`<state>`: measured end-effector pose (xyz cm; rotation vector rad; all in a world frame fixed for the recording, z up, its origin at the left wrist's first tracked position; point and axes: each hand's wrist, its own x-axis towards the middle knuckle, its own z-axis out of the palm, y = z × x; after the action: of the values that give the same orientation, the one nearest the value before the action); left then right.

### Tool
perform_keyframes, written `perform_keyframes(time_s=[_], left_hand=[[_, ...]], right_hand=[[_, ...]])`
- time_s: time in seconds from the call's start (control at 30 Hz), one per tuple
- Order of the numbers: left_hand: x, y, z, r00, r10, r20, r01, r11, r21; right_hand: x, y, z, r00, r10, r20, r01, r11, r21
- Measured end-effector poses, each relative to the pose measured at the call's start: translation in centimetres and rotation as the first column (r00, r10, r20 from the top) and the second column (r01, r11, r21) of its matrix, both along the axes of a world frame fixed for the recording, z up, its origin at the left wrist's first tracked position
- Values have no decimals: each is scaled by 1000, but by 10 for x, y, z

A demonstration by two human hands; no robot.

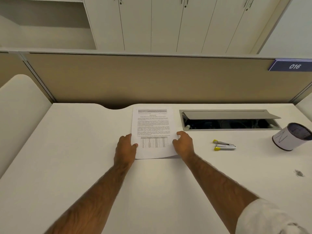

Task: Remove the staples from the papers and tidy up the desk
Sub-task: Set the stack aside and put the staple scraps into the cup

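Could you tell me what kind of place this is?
Probably an office cubicle: a white desk with printed papers, a beige partition carrying a number plate 016, and tall cabinets behind it.

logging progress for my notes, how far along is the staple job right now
Done: nothing certain; no staple is visible either way. In hand: left hand and right hand hold the papers by their side edges. Left: the yellow-tipped staple tool lies loose on the desk, apart from the pen cup, not yet put away.
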<state>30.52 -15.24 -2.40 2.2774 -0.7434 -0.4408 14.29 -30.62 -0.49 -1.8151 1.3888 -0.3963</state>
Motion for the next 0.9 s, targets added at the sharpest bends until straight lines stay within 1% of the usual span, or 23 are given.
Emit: perform_keyframes(time_s=[0.1,0.3,0.9], left_hand=[[-5,0,-1,999,-11,44,9,999,39],[-6,-2,1,998,6,70,-12,996,88],[-9,-2,1,996,2,94,-15,990,139]], right_hand=[[-1,-3,-3,999,19,-29,-19,1000,-7],[-4,-6,-7,996,46,-81,-51,997,-56],[-4,-12,-7,992,79,-98,-84,995,-47]])
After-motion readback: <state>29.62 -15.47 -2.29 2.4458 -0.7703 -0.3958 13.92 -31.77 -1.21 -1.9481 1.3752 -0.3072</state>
